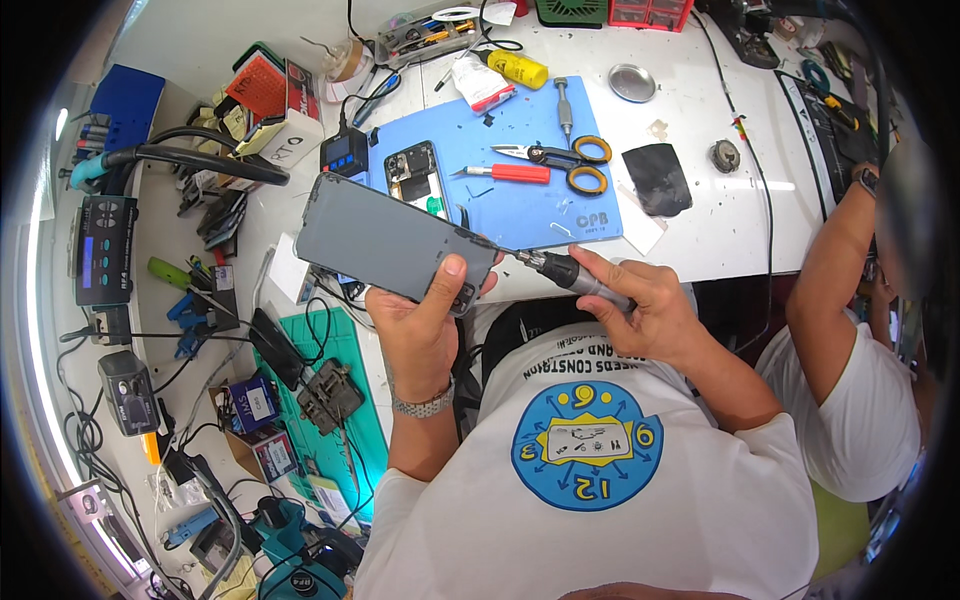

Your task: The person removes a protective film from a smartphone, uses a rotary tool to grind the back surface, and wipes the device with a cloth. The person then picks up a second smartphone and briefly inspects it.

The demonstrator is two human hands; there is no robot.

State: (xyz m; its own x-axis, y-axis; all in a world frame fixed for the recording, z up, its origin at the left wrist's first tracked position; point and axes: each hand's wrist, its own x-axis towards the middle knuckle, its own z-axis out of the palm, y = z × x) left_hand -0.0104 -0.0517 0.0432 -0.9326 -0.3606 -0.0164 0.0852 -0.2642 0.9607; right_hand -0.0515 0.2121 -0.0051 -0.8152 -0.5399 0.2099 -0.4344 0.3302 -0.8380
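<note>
Two hands at work above the bench edge, listed left to right.

Left hand (425,325): fingers closed around the lower right end of a grey phone back panel (385,240), thumb pressed flat on its face. The panel extends up and to the left from the grip, long axis running from lower right to upper left, clear of the bench.

Right hand (645,305): fingers pinched around a slim metal screwdriver (570,272). The tool lies nearly level, tip pointing left and meeting the panel's right edge just above the left thumb.

Behind the hands, on a blue work mat (540,190): an opened phone frame (415,178), a red-handled knife (510,173), then yellow-handled scissors (570,165).

Far right: another person's forearm (830,280) reaching to the bench.
</note>
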